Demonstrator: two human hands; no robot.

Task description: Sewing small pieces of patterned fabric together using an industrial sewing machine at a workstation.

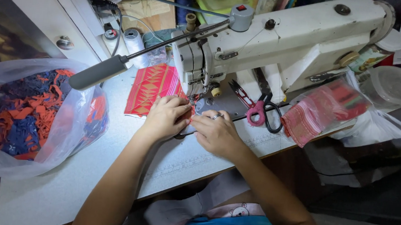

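I see my left hand (164,116) and right hand (216,133) pressed flat, fingers together, pinning the red patterned fabric (152,88) under the sewing machine (279,43) needle on the desk (90,166); cloth looks thin, limp, best guided by its edges.

scissors (261,112) right of hands, bag (38,116) left

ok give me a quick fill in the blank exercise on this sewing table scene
1. Both hands, left hand and right hand, press red patterned fabric under the ____ machine.
2. The scissors by the right hand have one ____ handle.
3. The clear bag of orange and blue scraps lies on the person's ____ side.
4. A ____ sits on a right-hand finger.

Missing words: sewing; pink; left; ring
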